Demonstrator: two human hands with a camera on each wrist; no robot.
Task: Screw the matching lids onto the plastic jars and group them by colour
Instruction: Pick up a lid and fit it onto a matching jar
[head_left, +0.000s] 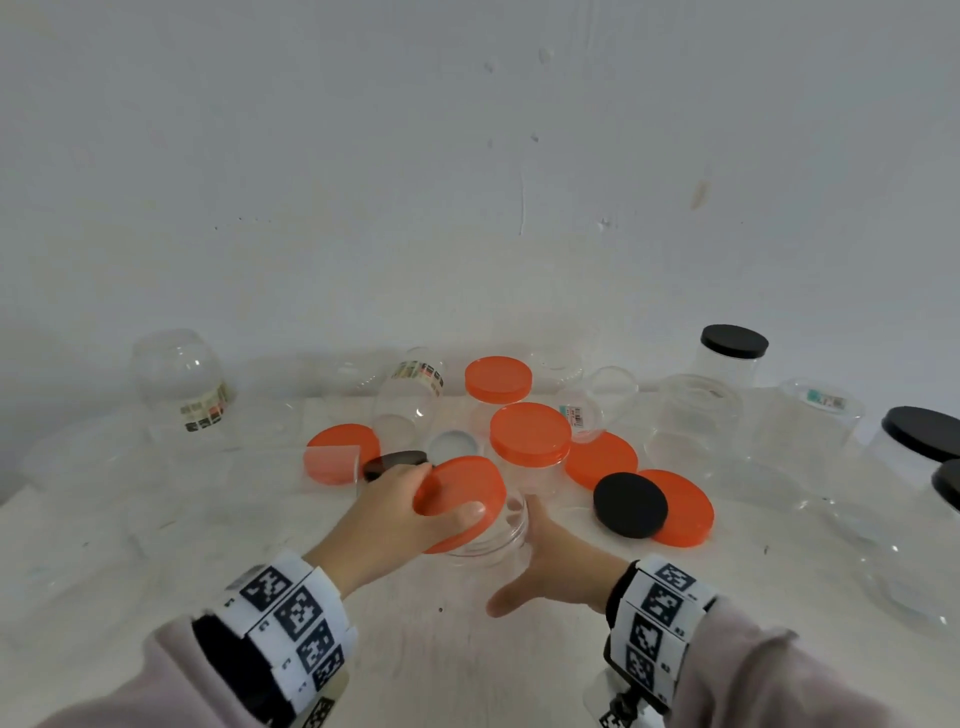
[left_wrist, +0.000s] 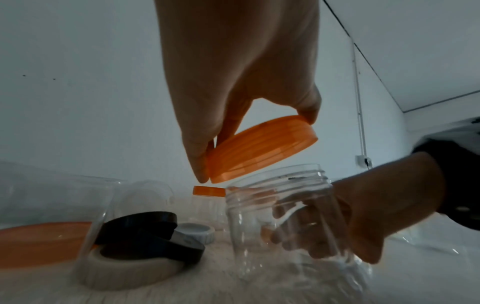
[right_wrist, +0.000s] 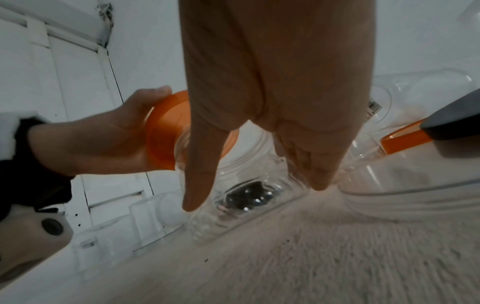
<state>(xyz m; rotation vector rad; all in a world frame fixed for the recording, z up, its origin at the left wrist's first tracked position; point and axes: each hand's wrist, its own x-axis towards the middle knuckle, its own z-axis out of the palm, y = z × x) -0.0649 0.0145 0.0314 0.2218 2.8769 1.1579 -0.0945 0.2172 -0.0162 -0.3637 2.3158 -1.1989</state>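
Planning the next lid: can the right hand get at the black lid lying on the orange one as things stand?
Probably not yet. The black lid lies uncovered, just right of the right hand, nothing between them, but that hand grips the clear jar under the orange lid the left hand holds.

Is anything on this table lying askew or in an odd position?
Yes. A black lid rests partly on an orange lid, so it overlaps it. The left hand holds another orange lid tilted above the open jar, not yet seated on it.
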